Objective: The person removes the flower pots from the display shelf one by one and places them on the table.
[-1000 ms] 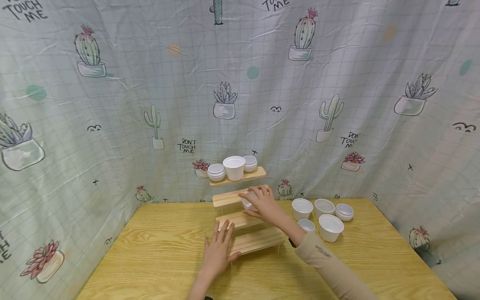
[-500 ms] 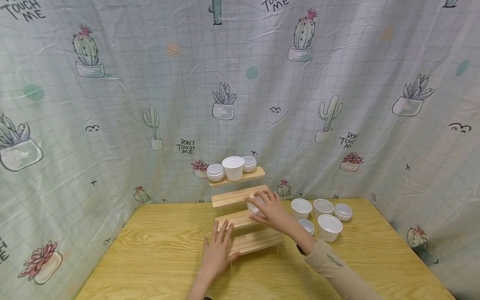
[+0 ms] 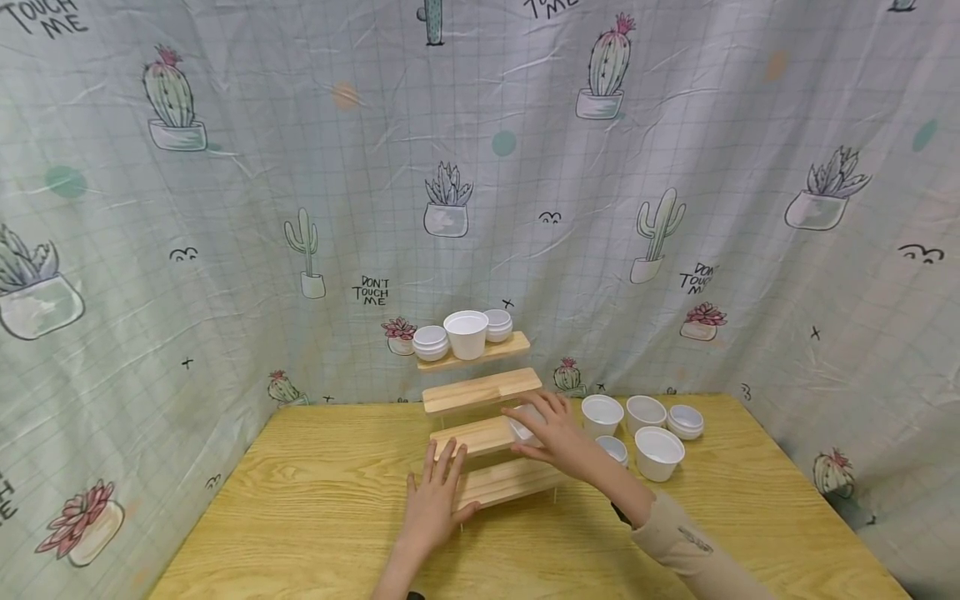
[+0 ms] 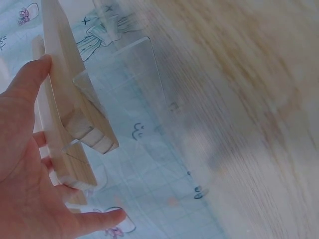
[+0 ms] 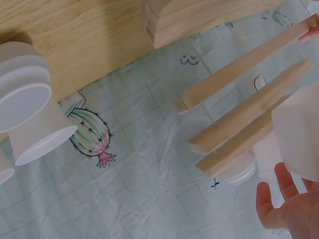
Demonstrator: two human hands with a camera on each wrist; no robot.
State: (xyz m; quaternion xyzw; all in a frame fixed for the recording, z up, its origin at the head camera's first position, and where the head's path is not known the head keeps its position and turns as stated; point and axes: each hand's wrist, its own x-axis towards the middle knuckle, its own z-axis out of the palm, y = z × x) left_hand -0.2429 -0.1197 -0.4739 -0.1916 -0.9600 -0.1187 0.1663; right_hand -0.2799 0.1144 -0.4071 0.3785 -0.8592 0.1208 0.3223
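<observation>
A tiered wooden stand point(image 3: 495, 485) with several shelves sits on the table. My right hand point(image 3: 557, 433) holds a small white pot point(image 3: 522, 425) by its sides, at the right part of the third shelf from the top. Seen from the right wrist, that white pot point(image 5: 299, 132) is cut off by the frame's edge. My left hand point(image 3: 435, 504) rests against the left end of the lower shelves, fingers straight. The left wrist view has the thumb and fingers of my left hand point(image 4: 30, 184) touching the shelf ends. Whether the pot touches its shelf is hard to tell.
On the top shelf stand a larger white pot point(image 3: 467, 335) and two small round ones, such as the left round pot point(image 3: 431, 343). Several more white pots, including a tall one point(image 3: 659, 454), stand right of the stand. A cactus-print curtain point(image 3: 480, 167) hangs behind the table point(image 3: 315, 500).
My right hand has moved the pot rightward and down, from the second shelf's height to the third. My left hand has stayed in place.
</observation>
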